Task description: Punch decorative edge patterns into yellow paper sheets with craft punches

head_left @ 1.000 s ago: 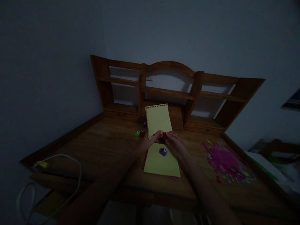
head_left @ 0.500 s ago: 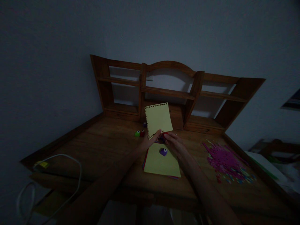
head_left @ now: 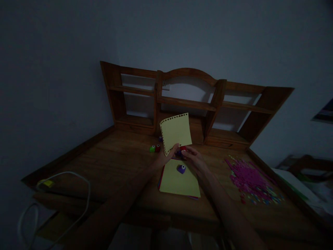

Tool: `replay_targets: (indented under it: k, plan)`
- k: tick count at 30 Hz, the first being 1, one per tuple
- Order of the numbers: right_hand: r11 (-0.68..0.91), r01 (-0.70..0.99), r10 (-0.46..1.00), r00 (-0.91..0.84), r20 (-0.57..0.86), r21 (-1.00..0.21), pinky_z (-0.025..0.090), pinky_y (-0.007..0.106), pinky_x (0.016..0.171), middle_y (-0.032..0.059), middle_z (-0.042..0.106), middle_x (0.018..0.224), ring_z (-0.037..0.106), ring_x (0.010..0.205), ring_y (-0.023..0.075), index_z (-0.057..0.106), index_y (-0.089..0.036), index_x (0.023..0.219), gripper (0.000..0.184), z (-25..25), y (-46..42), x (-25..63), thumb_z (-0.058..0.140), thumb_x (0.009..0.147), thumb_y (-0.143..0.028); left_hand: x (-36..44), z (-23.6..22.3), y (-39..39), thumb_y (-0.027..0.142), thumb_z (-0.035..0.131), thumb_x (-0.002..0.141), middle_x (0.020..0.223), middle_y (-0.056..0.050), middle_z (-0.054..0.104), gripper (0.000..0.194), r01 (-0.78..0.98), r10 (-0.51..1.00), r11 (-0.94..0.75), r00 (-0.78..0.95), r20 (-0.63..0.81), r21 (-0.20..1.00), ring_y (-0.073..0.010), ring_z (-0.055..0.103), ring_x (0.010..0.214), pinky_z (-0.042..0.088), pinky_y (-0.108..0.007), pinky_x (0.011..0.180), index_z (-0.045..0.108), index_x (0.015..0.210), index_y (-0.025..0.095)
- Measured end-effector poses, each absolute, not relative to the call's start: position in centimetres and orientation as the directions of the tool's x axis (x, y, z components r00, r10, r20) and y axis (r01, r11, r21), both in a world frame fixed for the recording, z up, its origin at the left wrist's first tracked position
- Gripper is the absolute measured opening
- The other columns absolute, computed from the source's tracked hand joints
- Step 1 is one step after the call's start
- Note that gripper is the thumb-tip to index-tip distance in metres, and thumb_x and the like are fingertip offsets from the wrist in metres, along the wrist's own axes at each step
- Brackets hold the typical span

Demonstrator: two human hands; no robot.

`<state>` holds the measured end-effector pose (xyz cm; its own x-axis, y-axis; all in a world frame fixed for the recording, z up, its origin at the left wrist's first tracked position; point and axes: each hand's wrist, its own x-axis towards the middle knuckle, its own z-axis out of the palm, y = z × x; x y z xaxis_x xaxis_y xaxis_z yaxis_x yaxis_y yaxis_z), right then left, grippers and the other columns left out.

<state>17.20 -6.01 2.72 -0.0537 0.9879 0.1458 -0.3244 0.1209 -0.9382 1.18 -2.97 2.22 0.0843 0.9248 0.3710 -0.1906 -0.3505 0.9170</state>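
My left hand (head_left: 166,157) pinches the lower edge of a yellow paper sheet (head_left: 176,130), which stands raised with small shaped holes along its top and left edges and one near the bottom edge. My right hand (head_left: 194,158) has its fingers closed around a red craft punch (head_left: 183,148) at the sheet's bottom edge; fingers partly hide it. Below the hands a purple craft punch (head_left: 181,169) rests on a stack of coloured paper (head_left: 179,184) with yellow on top. To the left stand a green punch (head_left: 152,149) and another red punch (head_left: 157,148).
A further purple punch (head_left: 160,138) stands behind. On the right lies a pile of pink and coloured bits (head_left: 249,180). A wooden shelf unit (head_left: 187,100) backs the desk (head_left: 122,156). A white cable (head_left: 88,189) loops over the front left edge.
The sheet's upper part has tilted and curled slightly. The red punch shows a little more between the hands; my right hand has shifted slightly. The things on the desk stay put.
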Motion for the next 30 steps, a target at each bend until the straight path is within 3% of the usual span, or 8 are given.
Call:
replay_targets:
  k: [10, 19, 25, 30]
  plan:
    - [0.124, -0.294, 0.99, -0.031, 0.139, -0.948, 0.045, 0.029, 0.068, 0.002, 0.072, 0.087, 0.061, 0.072, 0.0147, 0.074, -0.023, 0.084, 0.027, 2.9, -6.1, 17.3, 0.088, 0.063, -0.033, 1.1, 2.1, -2.9, 0.038, 0.07, 0.082, 0.119, -0.01, 0.069, 0.034, -0.161, 0.896, -0.414, 0.099, 0.432, 0.896, -0.0266, 0.064, 0.11, 0.045, -0.046, 0.106, 0.069, 0.111, 0.019]
    - [0.11, -0.346, 0.991, -0.033, 0.129, -0.932, 0.038, 0.028, 0.057, 0.0002, 0.068, 0.073, 0.05, 0.056, 0.0106, 0.075, -0.021, 0.077, 0.024, 3.1, -6.0, 17.4, 0.086, 0.066, -0.039, 1.2, 2.4, -3.7, 0.043, 0.073, 0.078, 0.11, -0.012, 0.073, 0.034, -0.211, 0.929, -0.31, 0.139, 0.342, 0.927, -0.0284, 0.067, 0.103, 0.05, -0.043, 0.098, 0.071, 0.102, 0.019]
    - [0.039, -0.419, 0.994, -0.074, 0.077, -0.907, 0.049, 0.028, 0.067, 0.0029, 0.073, 0.084, 0.064, 0.075, 0.0164, 0.074, -0.022, 0.074, 0.023, 2.5, -5.8, 17.4, 0.085, 0.068, -0.041, 1.3, 1.3, -3.0, 0.048, 0.073, 0.078, 0.107, -0.012, 0.073, 0.04, -0.231, 0.951, -0.193, 0.197, 0.24, 0.954, -0.0281, 0.068, 0.102, 0.053, -0.043, 0.093, 0.069, 0.101, 0.016]
    - [-0.002, -0.421, 0.997, -0.075, 0.032, -0.907, 0.049, 0.026, 0.064, 0.0029, 0.074, 0.088, 0.064, 0.076, 0.0157, 0.075, -0.023, 0.075, 0.019, 2.5, -5.9, 17.5, 0.085, 0.069, -0.038, 1.4, 0.7, -2.7, 0.046, 0.074, 0.077, 0.103, -0.014, 0.074, 0.039, -0.251, 0.954, -0.183, 0.19, 0.234, 0.95, -0.0271, 0.07, 0.095, 0.055, -0.041, 0.088, 0.071, 0.103, 0.016]
